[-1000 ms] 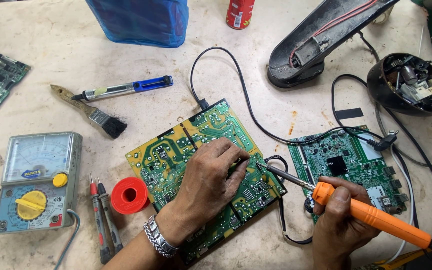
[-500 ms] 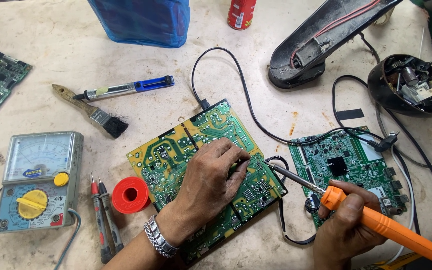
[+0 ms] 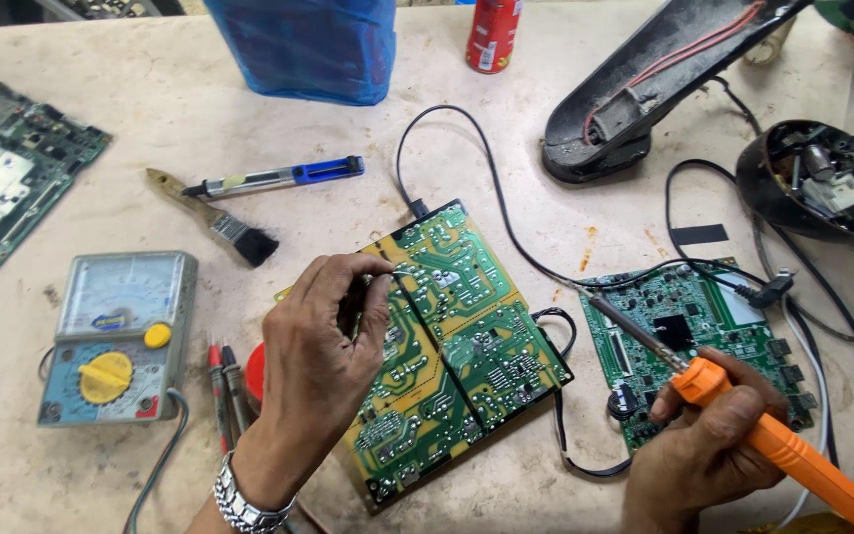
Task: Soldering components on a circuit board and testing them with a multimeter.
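Now the left hand (image 3: 323,346) rests on the green and yellow power circuit board (image 3: 447,336), its fingers pinched on a thin strand of solder wire (image 3: 402,274) that reaches toward the board's upper part. Half a second ago this hand lay further right, over the board's middle; it has since shifted left, baring more of the solder side. The right hand (image 3: 709,450) is closed around the orange soldering iron (image 3: 773,445). Its metal tip, which earlier touched the board's right edge just beside the left fingers, has pulled back and now points up-left over the smaller green circuit board (image 3: 704,336), apart from the solder wire. A black cable (image 3: 467,178) loops away from the power board beyond the left hand. Left of that hand on the desk (image 3: 130,129) lie two test probes (image 3: 224,391), an analog multimeter (image 3: 116,336) and, further off, a paintbrush (image 3: 214,220) and a blue desoldering pump (image 3: 274,178).
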